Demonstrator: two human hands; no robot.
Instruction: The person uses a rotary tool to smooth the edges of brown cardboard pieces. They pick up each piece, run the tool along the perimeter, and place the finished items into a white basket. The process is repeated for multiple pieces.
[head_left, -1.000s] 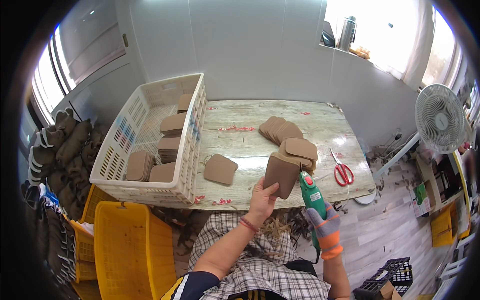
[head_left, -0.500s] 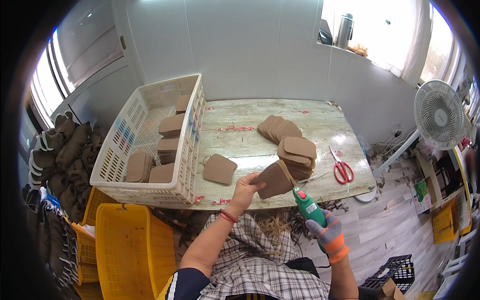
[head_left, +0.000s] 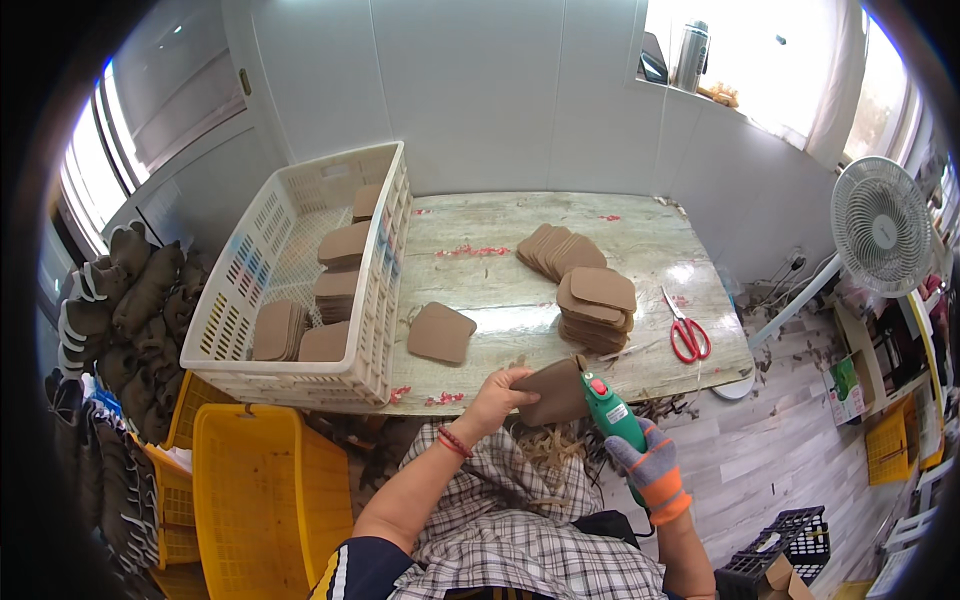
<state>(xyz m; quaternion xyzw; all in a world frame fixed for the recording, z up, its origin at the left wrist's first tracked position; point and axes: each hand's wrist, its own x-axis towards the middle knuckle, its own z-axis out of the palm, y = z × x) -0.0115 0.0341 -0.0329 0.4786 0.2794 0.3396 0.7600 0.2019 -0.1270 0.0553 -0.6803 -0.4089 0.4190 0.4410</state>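
Observation:
My left hand (head_left: pixel 496 402), bare and with a red bracelet at the wrist, pinches the left edge of a brown flat pad (head_left: pixel 556 392) with rounded corners. It holds the pad tilted at the table's front edge. My right hand (head_left: pixel 648 460) wears a grey and orange glove and is wrapped round a green corded power tool (head_left: pixel 613 415) with a red button. The tool's tip meets the pad's upper right corner; its exact working end is too small to make out. Beyond are a stack of brown pads (head_left: pixel 597 300), a fanned pile (head_left: pixel 562 250) and a few loose pads (head_left: pixel 440 333).
Red-handled scissors (head_left: pixel 688 335) lie at the table's right. A white crate (head_left: pixel 370 385) with pad stacks stands on the left, above a yellow bin (head_left: pixel 250 480). Offcut strips (head_left: pixel 548 450) lie on my checked apron (head_left: pixel 480 540). A white fan (head_left: pixel 880 230) stands far right.
My left hand has lowered the pad toward me, from above the table to its front edge. The tool's tip has moved along the pad's edge to its upper corner.

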